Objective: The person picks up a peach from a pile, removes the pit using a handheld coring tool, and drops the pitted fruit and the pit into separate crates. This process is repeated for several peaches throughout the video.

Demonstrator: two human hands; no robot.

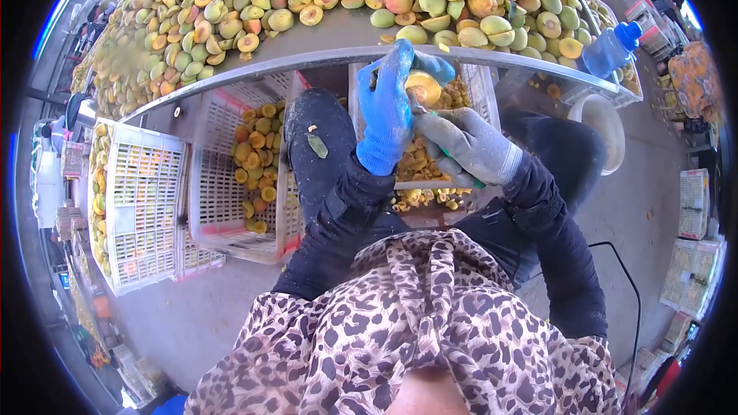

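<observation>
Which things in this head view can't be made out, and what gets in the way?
All in the head view:
- Tip of the green-handled tool: hidden at the fruit by the gloved fingers.
- Far end of the fruit pile: cut off by the top edge.
- Part of the crate between the knees: covered by the right hand.
- Contents of the far-right crates: too small.

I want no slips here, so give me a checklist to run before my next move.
1. Left hand gloved and holding the cut fruit: ok.
2. Right hand gloved and gripping the green-handled tool: ok.
3. Tool's tip clear of the left hand: cannot tell, too small.
4. Crate below the hands: ok.
5. Left thigh free of scraps: not ok, a leaf lies on it.
</observation>
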